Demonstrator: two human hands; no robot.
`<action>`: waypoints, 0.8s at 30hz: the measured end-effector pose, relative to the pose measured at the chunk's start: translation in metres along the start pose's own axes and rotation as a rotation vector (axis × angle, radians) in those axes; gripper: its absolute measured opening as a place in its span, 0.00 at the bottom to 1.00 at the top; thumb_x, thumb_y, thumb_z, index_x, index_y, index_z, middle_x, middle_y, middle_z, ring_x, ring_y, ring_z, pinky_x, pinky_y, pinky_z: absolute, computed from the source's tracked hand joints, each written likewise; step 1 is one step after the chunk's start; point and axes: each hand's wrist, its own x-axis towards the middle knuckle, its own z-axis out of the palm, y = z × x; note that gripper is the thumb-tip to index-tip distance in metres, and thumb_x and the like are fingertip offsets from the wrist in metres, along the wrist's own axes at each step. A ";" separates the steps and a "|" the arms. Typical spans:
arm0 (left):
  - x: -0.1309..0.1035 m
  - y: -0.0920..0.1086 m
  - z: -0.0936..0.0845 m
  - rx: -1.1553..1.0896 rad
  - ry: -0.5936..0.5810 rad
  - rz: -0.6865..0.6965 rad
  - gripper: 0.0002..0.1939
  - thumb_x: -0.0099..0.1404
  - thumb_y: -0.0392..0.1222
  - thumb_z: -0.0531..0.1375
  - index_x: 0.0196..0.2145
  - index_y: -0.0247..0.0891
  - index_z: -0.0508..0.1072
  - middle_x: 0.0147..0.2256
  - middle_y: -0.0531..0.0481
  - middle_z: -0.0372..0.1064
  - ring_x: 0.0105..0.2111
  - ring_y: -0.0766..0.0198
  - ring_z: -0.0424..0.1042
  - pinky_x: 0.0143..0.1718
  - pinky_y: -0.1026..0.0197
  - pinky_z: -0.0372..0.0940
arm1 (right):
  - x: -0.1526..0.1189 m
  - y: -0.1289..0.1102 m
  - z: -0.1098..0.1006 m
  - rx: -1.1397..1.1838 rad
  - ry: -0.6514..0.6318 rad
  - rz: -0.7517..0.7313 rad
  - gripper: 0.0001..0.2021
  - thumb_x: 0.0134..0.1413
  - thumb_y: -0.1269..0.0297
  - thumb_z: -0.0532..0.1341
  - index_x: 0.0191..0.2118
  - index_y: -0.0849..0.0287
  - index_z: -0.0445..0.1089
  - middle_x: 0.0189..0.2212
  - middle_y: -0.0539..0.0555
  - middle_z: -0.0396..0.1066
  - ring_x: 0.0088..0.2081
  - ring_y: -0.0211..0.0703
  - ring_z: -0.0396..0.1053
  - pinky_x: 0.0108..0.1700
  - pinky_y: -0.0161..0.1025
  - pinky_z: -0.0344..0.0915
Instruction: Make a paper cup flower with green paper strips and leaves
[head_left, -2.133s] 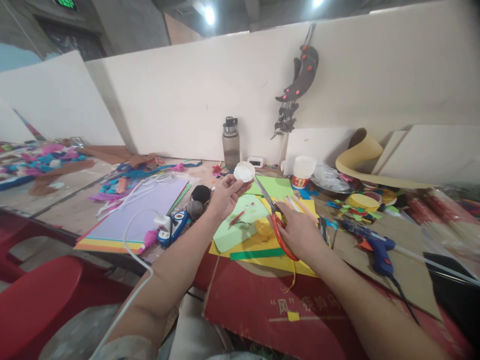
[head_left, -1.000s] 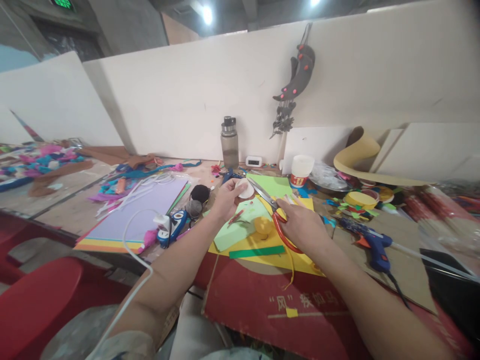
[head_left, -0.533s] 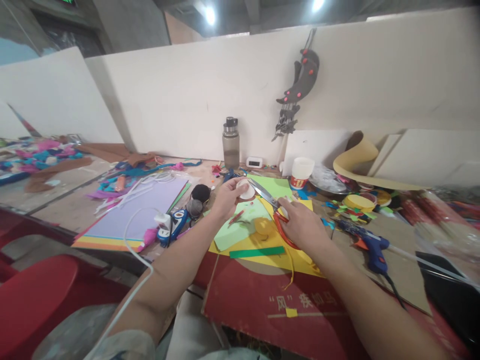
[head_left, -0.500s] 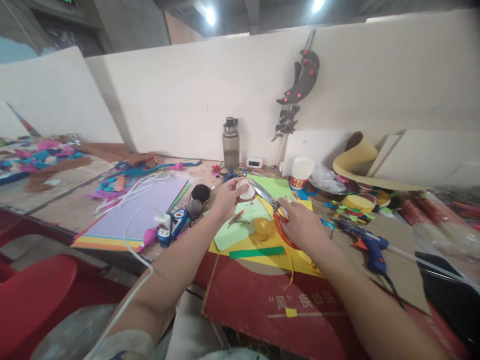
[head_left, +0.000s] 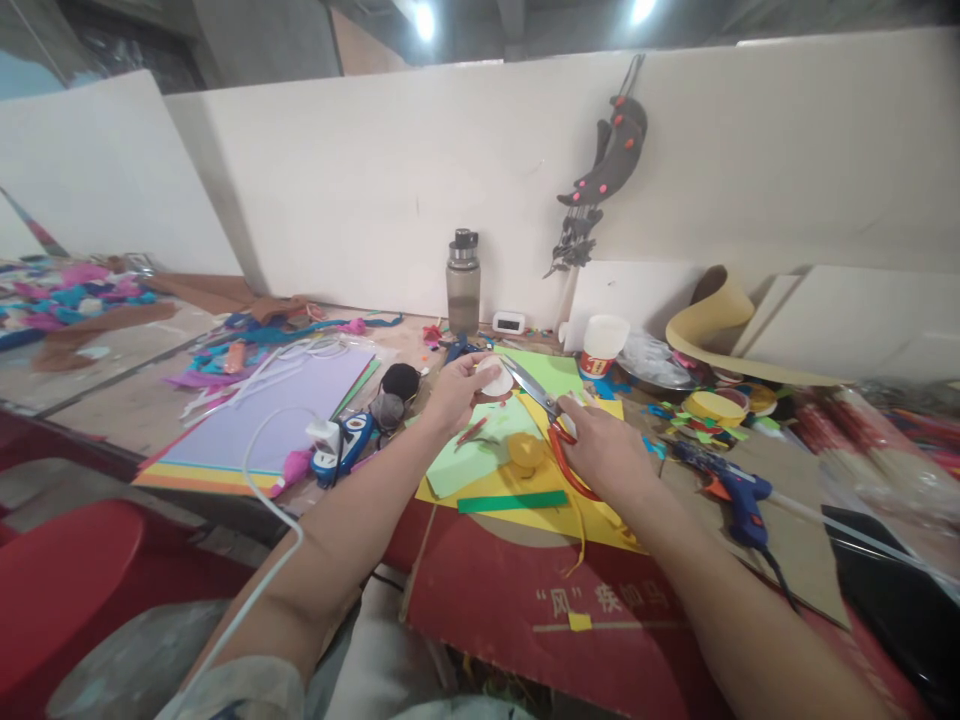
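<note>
Nearby lie glue gun (head_left: 745, 503) and green strip (head_left: 512, 501); left hand (head_left: 457, 393) pinches round white piece (head_left: 494, 379), right hand (head_left: 604, 446) grips scissors (head_left: 551, 407).

Thin white round disc, apparently paper (head_left: 498, 381), pinched at its left edge by the left hand (head_left: 456, 393), its broad face visible. To its right, scissors with silvery metal blades and orange-red looped handles (head_left: 534, 392), gripped by the right hand (head_left: 600, 442); tips point far and left, overlapping the disc's right edge in view; contact is unclear.
</note>
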 end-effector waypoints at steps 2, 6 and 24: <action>0.000 0.001 -0.001 0.005 -0.015 -0.004 0.19 0.49 0.37 0.74 0.37 0.31 0.73 0.29 0.49 0.75 0.27 0.63 0.76 0.29 0.59 0.75 | 0.000 0.000 0.000 -0.011 -0.010 -0.004 0.16 0.63 0.64 0.54 0.54 0.55 0.69 0.42 0.60 0.79 0.45 0.51 0.75 0.43 0.40 0.64; 0.001 0.002 -0.004 0.017 -0.044 -0.009 0.18 0.49 0.38 0.74 0.37 0.31 0.74 0.30 0.49 0.75 0.28 0.63 0.76 0.30 0.59 0.75 | 0.000 0.001 0.000 -0.029 -0.011 -0.014 0.16 0.64 0.63 0.53 0.53 0.55 0.70 0.42 0.60 0.79 0.44 0.50 0.76 0.41 0.39 0.63; 0.006 0.014 -0.017 0.053 -0.126 -0.193 0.12 0.54 0.34 0.70 0.37 0.29 0.77 0.31 0.40 0.77 0.30 0.57 0.79 0.23 0.66 0.71 | 0.000 0.001 0.000 0.002 -0.033 -0.047 0.16 0.63 0.66 0.53 0.53 0.54 0.71 0.58 0.59 0.72 0.55 0.53 0.72 0.48 0.43 0.65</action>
